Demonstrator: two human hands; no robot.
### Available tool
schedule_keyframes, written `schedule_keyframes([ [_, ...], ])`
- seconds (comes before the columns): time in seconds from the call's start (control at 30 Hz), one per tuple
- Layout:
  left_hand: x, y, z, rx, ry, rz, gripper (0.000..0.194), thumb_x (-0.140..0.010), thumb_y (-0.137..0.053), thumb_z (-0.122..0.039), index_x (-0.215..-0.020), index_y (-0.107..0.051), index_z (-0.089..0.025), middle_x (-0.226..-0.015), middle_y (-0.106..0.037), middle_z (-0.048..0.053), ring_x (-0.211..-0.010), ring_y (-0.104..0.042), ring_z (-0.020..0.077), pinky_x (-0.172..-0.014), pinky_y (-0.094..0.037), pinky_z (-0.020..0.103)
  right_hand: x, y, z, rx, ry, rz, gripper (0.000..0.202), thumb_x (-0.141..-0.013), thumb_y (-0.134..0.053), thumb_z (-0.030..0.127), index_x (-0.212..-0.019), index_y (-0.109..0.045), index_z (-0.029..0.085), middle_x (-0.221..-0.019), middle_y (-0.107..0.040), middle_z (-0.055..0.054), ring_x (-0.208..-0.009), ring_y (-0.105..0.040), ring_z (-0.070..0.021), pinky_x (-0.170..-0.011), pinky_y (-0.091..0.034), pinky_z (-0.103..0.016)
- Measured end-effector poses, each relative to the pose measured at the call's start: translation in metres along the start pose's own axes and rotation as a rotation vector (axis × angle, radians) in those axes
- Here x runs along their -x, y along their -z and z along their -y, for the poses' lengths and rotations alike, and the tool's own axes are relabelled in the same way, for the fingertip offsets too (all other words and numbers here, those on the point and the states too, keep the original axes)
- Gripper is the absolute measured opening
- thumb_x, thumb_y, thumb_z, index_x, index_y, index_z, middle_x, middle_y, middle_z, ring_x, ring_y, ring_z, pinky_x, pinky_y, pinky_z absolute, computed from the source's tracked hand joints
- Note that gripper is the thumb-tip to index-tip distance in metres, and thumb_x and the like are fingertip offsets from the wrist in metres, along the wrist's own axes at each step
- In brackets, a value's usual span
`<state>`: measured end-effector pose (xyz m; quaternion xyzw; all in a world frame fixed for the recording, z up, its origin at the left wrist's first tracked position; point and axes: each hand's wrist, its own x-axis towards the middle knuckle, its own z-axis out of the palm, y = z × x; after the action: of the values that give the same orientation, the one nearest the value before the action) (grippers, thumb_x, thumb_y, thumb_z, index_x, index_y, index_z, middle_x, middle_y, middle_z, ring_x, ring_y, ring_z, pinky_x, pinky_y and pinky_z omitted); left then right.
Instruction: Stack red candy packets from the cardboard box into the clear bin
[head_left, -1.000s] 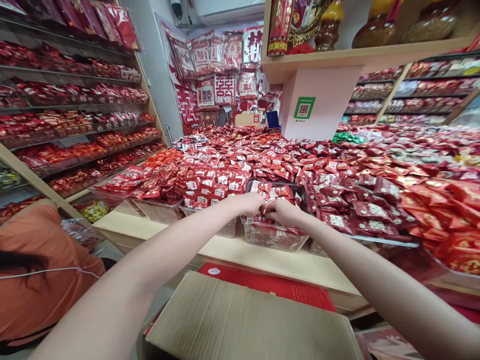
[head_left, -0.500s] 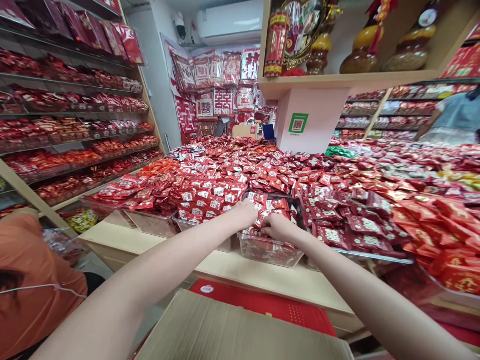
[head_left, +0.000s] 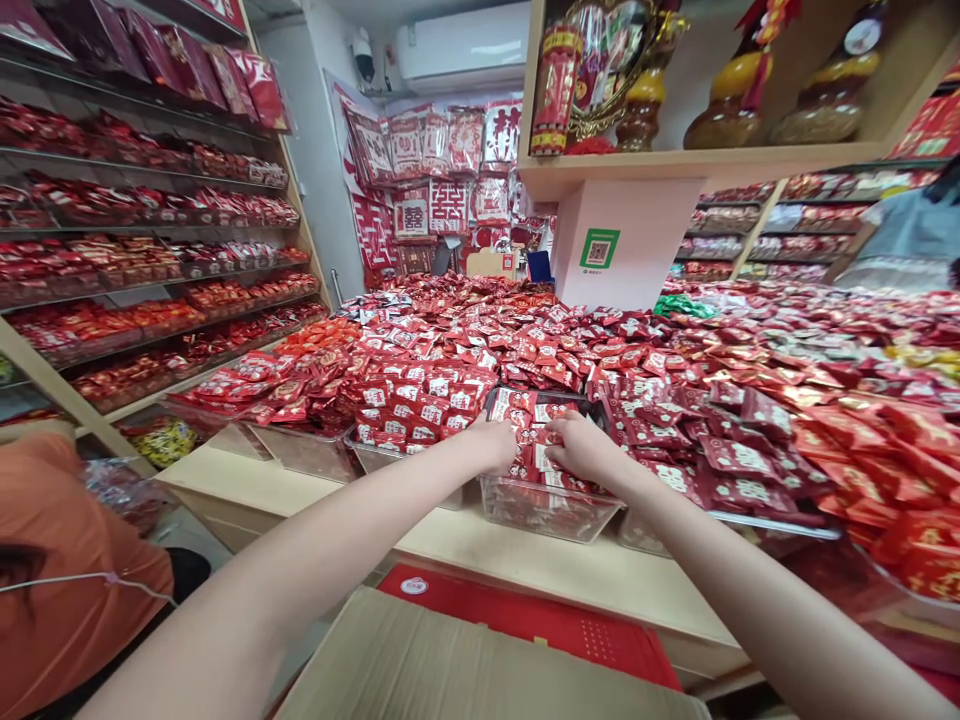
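In the middle of the counter stands a clear plastic bin (head_left: 551, 512) holding small red sealed packets (head_left: 529, 437) with white print and cartoon figures. My left hand (head_left: 495, 446) is at the bin's left side, fingers curled down among the packets; its fingertips are mostly hidden. From the right, my right hand (head_left: 583, 446) reaches into the same bin, its bent fingers on a packet near the middle. A small gap separates the hands, with packets lying fairly flat in rows between them.
Heaps of dark red packets (head_left: 739, 450) lie to the right, red packets (head_left: 420, 400) to the left. Below the counter edge (head_left: 442, 530) is a cardboard box (head_left: 465, 665). A person in orange (head_left: 67, 570) is at lower left, another in light blue (head_left: 896, 240) at far right. A shelf overhangs above.
My right hand has moved a little right and up, away from my left hand, uncovering more packets. My left hand has shifted slightly down and left.
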<state>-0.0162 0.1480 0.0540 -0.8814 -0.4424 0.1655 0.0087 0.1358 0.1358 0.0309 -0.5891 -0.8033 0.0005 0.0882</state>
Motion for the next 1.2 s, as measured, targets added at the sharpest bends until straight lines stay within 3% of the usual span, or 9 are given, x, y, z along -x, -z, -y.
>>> schedule_keyframes([
  [0.17, 0.001, 0.006, -0.004, 0.03, 0.014, -0.008, 0.032, -0.069, -0.05, -0.021, -0.101, -0.056, -0.018, -0.11, -0.054, 0.012, -0.103, -0.047, 0.0246, -0.091, -0.03, 0.041, -0.001, -0.006, -0.009, 0.088, 0.024, 0.128, 0.027, -0.077, -0.042, 0.03, -0.082, -0.062, 0.012, -0.087, -0.062, -0.013, -0.084, -0.056, -0.0207, -0.072, -0.038, -0.026],
  [0.33, -0.007, 0.003, -0.009, 0.044, 0.093, -0.141, 0.054, -0.079, -0.034, -0.042, -0.122, -0.038, -0.009, -0.132, -0.029, 0.019, -0.121, -0.025, 0.0294, -0.099, -0.01, 0.046, 0.001, -0.005, -0.006, 0.147, -0.002, 0.151, 0.031, -0.078, -0.041, 0.033, -0.081, -0.063, 0.01, -0.085, -0.063, -0.015, -0.079, -0.058, -0.0204, -0.067, -0.039, -0.026],
  [0.47, -0.015, -0.001, -0.008, 0.069, 0.116, -0.12, 0.058, -0.08, -0.027, -0.047, -0.121, -0.039, -0.008, -0.132, -0.029, 0.019, -0.121, -0.026, 0.0292, -0.099, -0.011, 0.045, -0.002, -0.002, -0.008, 0.145, 0.028, 0.154, 0.029, -0.078, -0.042, 0.031, -0.079, -0.063, 0.012, -0.083, -0.064, -0.013, -0.079, -0.058, -0.02, -0.068, -0.038, -0.026],
  [0.53, -0.017, -0.002, -0.006, 0.086, 0.113, -0.113, 0.061, -0.079, -0.027, -0.049, -0.123, -0.037, -0.007, -0.132, -0.029, 0.019, -0.122, -0.025, 0.0281, -0.1, -0.013, 0.044, -0.008, -0.003, -0.009, 0.163, 0.049, 0.081, 0.029, -0.08, -0.038, 0.028, -0.085, -0.062, 0.012, -0.086, -0.063, -0.013, -0.082, -0.055, -0.0203, -0.073, -0.037, -0.028],
  [0.63, -0.017, -0.004, -0.004, 0.103, 0.112, -0.124, 0.064, -0.079, -0.027, -0.051, -0.125, -0.034, -0.007, -0.132, -0.029, 0.018, -0.123, -0.024, 0.0265, -0.1, -0.013, 0.042, -0.026, -0.007, -0.009, 0.195, 0.066, -0.057, 0.035, -0.081, -0.033, 0.022, -0.111, -0.051, 0.017, -0.111, -0.054, -0.012, -0.094, -0.047, -0.022, -0.078, -0.034, -0.031],
  [0.77, -0.015, -0.009, -0.003, 0.108, 0.13, -0.151, 0.068, -0.078, -0.027, -0.053, -0.125, -0.033, -0.005, -0.132, -0.028, 0.02, -0.122, -0.025, 0.0273, -0.101, -0.012, 0.042, -0.05, -0.014, -0.008, 0.229, 0.053, -0.047, 0.044, -0.082, -0.033, 0.024, -0.126, -0.033, 0.028, -0.129, -0.039, -0.005, -0.098, -0.041, -0.025, -0.074, -0.034, -0.033],
  [1.0, -0.017, -0.014, -0.003, 0.084, 0.116, -0.223, 0.072, -0.077, -0.028, -0.055, -0.125, -0.032, -0.001, -0.13, -0.031, 0.022, -0.122, -0.024, 0.0285, -0.101, -0.007, 0.042, -0.066, -0.015, -0.009, 0.256, 0.111, -0.073, 0.04, -0.082, -0.035, 0.029, -0.122, -0.038, 0.022, -0.111, -0.049, -0.01, -0.095, -0.042, -0.0224, -0.077, -0.032, -0.031],
  [1.2, -0.029, -0.01, -0.002, 0.099, 0.159, -0.161, 0.079, -0.075, -0.03, -0.056, -0.13, -0.019, -0.001, -0.137, -0.013, 0.018, -0.127, -0.01, 0.0281, -0.103, -0.005, 0.04, -0.072, -0.016, -0.007, 0.274, 0.164, -0.058, 0.032, -0.084, -0.032, 0.029, -0.103, -0.054, 0.017, -0.101, -0.053, -0.012, -0.09, -0.043, -0.0217, -0.078, -0.032, -0.032],
])
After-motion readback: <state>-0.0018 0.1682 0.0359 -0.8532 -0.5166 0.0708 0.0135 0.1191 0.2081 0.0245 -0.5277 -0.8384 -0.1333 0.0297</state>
